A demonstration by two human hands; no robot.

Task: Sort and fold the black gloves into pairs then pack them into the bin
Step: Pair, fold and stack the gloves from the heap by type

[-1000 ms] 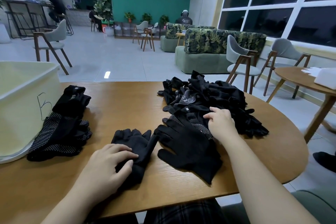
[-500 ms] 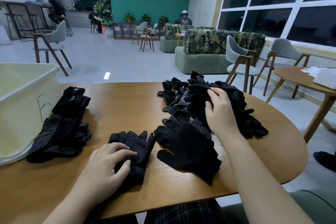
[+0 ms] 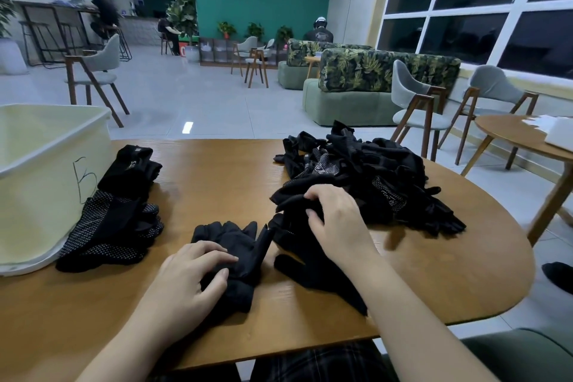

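A person sits at a round wooden desk (image 3: 217, 183). The left hand (image 3: 189, 279) lies on a plain black glove (image 3: 235, 254) near the front edge of the desk. Its fingers are a little bent and press down on the glove. The glove's fingers point away from the person.

The right hand (image 3: 338, 226) is just to the right of it. Its fingers are curled, and they pinch a black glove (image 3: 291, 198) at the near edge of a big pile of black gloves (image 3: 366, 177). This glove is lifted a little off the desk. Some gloves in the pile have small white dots on them. Under the right wrist lies another plain black glove (image 3: 316, 276), flat on the desk, just beside the glove under the left hand.

On the left side of the desk stands a pale yellow bin (image 3: 40, 183) with a letter drawn on its side. A stack of black gloves (image 3: 114, 214) lies right next to the bin, touching its wall. The top ones in the stack have white dots. I cannot see inside the bin.
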